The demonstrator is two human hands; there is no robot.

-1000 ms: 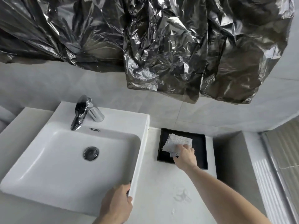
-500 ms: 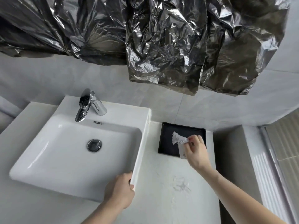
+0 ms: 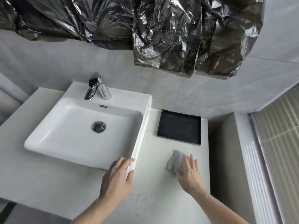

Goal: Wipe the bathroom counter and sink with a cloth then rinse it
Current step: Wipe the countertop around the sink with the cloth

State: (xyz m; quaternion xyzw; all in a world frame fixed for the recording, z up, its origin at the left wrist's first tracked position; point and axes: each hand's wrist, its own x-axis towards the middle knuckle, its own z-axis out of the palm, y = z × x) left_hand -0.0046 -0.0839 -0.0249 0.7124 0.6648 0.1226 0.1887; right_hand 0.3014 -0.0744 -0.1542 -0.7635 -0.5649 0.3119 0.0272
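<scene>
— Cloth [image 3: 174, 160], blurred, flat on the bench [image 3: 161, 199] right of the sink [image 3: 80, 135], just short of the black tray [image 3: 179, 129].
— Pinned by the right hand [image 3: 188, 172], fingers [image 3: 192, 160] straight. Left hand [image 3: 119, 177] curled over the sink's corner.
— Risks?
— Probably bunching and sliding out from under a flat palm; possibly knocking the tray.

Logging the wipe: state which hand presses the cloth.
The right hand presses the grey cloth flat; the left hand grips the white sink's corner.
</scene>
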